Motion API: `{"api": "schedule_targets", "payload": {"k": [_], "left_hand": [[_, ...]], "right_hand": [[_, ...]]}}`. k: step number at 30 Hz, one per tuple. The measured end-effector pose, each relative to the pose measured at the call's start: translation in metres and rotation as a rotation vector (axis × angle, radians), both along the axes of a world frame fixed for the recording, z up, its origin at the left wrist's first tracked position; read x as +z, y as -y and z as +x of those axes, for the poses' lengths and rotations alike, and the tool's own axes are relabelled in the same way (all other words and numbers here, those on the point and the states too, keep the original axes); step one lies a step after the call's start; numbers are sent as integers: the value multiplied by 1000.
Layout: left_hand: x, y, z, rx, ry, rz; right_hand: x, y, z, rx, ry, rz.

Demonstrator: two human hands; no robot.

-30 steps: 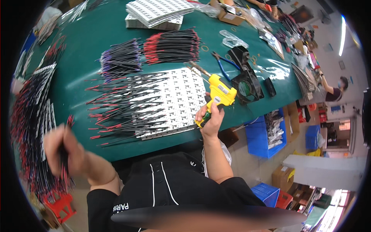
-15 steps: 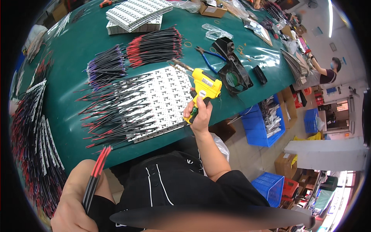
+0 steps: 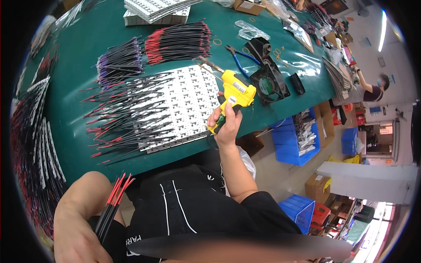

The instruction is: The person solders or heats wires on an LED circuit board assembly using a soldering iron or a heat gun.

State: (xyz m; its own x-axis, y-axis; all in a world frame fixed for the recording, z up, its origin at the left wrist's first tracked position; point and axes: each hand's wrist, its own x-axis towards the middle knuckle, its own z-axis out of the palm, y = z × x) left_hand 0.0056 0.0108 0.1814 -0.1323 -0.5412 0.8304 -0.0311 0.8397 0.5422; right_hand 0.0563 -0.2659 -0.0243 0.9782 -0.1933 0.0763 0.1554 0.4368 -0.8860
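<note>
My right hand is wrapped round the handle of a yellow soldering gun, its metal tip pointing up and left over the white circuit board panel. Black wires with red ends stick out along the left part of that panel. Low at the left, near my body, my left hand grips a small bundle of black wires with red tips; its fingers are mostly hidden. Beyond the panel lie a pile of red and black wires and a pile of purple and black wires.
Blue-handled cutters and a black fan unit lie right of the gun. White panels are stacked at the back. Wired panels crowd the left edge. A blue bin stands beyond the table; a person is farther off.
The table and its things sit slightly higher in view. My left hand's wire bundle has shifted a little and its red tips have fanned apart. My right hand still holds the soldering gun.
</note>
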Motion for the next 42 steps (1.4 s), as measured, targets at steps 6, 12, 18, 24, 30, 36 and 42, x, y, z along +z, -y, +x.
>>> {"api": "schedule_targets", "payload": {"k": [6,12,18,24,30,36,42], "left_hand": [[-8,-7,0,4,1,-8],[-25,-27,-16,26,53,-33],[-9,0,-5,126,21,0],[-39,-51,-62,2193,847,514],[-85,39,69,2056,247,916],[-161,66,117,1854,55,1123],[-170,73,130,1806,-89,956]], "right_hand": [[3,-5,2,12,-15,-19],[3,-1,0,-3,25,-10],[-2,-6,4,40,31,3],[-2,3,3,31,73,105],[-6,1,4,39,51,120],[-3,-1,1,46,55,119],[-3,0,1,52,66,113]]}}
